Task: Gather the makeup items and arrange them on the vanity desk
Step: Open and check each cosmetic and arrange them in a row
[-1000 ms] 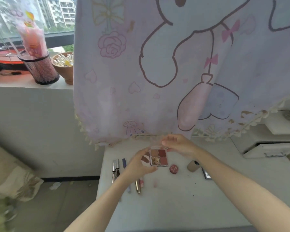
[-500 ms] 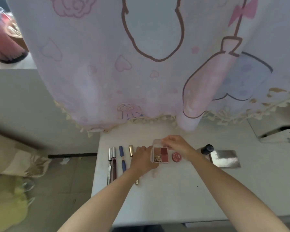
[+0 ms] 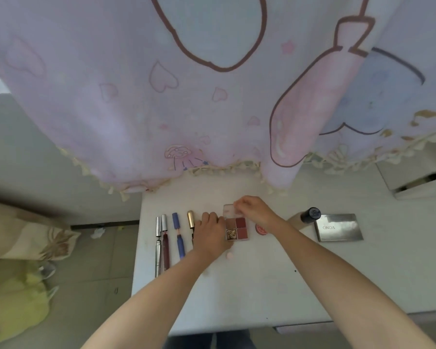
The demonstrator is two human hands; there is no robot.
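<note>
While the eyeshadow palette lies flat on the worktop, it is held between both hands. The left hand is set against its left edge with curled fingers. The clear lid is pinched at the far end by the right hand, whose fingers are bent closely together. The lid is opened away from the person, so the four pans are uncovered; whether it stands up or lies back cannot be told.

The long axis of the palette runs from near to far. The same direction is followed by the row on its left: a silver pen, a dark red lip gloss, a blue tube and a gold-capped tube. A small red pot is seen just beside the palette on the right.

Probably the lid is to be folded down toward the person. For this the right hand is the nearer one, and the left hand is needed only for steadying.
</note>
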